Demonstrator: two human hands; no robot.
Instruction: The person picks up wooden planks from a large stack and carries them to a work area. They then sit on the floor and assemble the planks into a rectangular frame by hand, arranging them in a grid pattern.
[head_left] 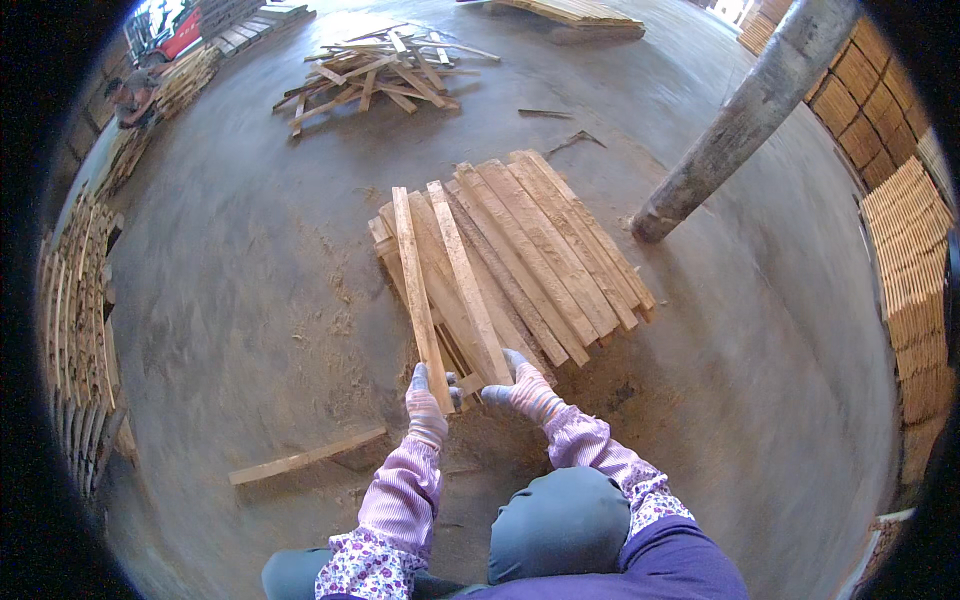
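In front of me lies a low stack of rough wooden planks, side by side and pointing away from me. My left hand, in a striped glove, is closed round the near end of a narrow wooden strip that slants over the stack's left side. Just to its right, my gloved right hand grips the near end of a second strip. The far ends of both strips reach over the stack. Parts of the fingers are hidden behind the wood.
A loose board lies on the floor to my left. Beyond the stack is a jumbled heap of offcuts. A round post stands at the right. Stacked timber lines the right side, more the left. A person is far left.
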